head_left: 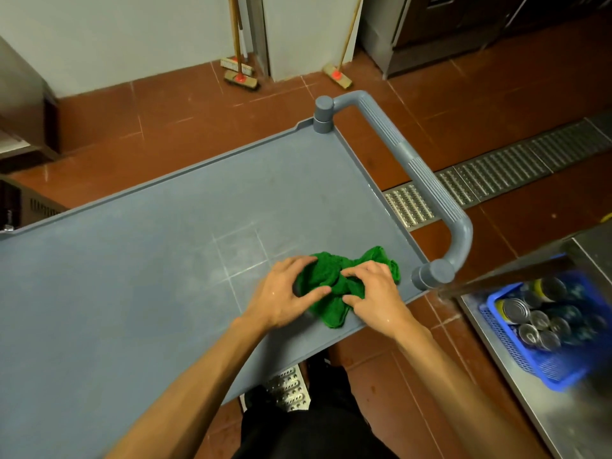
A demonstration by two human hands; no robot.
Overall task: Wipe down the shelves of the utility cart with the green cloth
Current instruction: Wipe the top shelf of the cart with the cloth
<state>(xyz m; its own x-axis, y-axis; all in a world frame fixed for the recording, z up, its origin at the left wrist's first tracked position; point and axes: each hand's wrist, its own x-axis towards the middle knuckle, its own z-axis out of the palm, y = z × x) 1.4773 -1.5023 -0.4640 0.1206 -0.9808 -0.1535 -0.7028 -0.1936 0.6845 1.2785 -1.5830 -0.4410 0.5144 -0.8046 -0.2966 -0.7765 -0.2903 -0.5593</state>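
Observation:
The grey utility cart's top shelf (149, 260) fills the middle of the view. A crumpled green cloth (334, 279) lies near the shelf's front right corner. My left hand (284, 293) grips the cloth's left part, thumb and fingers curled round a fold. My right hand (371, 293) pinches the cloth's right part with curled fingers. The cloth's far end (381, 256) sticks out beyond my right hand. The lower shelves are hidden under the top one.
The cart's grey handle (420, 173) arches along the right end. A steel table with a blue basket of cans (536, 329) stands at the right. A metal floor drain (496, 173) crosses the red tiles. Brooms (238, 74) lean on the far wall.

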